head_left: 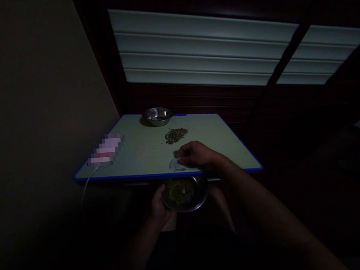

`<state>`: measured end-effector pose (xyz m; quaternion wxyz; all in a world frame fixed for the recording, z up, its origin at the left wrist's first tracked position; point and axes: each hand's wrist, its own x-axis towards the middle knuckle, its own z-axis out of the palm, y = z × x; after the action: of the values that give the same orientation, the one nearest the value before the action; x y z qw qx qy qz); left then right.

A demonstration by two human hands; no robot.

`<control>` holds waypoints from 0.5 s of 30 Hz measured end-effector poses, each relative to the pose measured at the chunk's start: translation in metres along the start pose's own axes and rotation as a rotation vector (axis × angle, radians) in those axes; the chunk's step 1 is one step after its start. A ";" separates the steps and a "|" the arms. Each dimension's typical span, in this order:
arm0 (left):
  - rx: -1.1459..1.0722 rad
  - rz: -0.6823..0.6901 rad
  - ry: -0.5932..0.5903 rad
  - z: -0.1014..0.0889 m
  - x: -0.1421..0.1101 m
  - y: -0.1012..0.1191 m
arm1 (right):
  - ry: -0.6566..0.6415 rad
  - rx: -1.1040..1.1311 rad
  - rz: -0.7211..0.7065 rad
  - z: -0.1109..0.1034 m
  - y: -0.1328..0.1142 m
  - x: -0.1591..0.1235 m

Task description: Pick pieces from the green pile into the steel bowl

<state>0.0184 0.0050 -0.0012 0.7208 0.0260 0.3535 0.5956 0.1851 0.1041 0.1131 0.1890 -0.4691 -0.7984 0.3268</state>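
Note:
My left hand [160, 205] grips the rim of a metal bowl [201, 193], held just below the front edge of the small table [129, 166]. Small green grains [178, 193], perhaps beans, lie in that bowl along with a small pale piece. Near the table's front edge, my right hand [195, 153] is closed on a flat, pale, fan-shaped piece [176, 164] that rests on the tabletop. A few dark grains lie by its lower edge. Farther back is a loose pile of dark grains [176, 135].
An upright metal bowl [158, 116] stands at the table's back edge. At the left lies a blurred-out phone-like device [106, 150] with a white cable [86, 186] hanging off the front. A faint patch of pale grains [141, 151] is left of centre. A wall rises at left; the room is dim.

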 end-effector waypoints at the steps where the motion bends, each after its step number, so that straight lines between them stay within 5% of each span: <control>1: 0.001 0.008 0.004 0.000 0.000 0.000 | 0.001 0.000 -0.005 0.000 0.000 0.000; 15: -0.004 0.010 -0.066 -0.007 0.003 -0.001 | -0.006 -0.012 -0.006 0.000 0.003 0.001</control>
<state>0.0159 0.0049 -0.0081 0.7294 0.0460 0.3281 0.5985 0.1864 0.1064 0.1110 0.1848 -0.4667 -0.8025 0.3227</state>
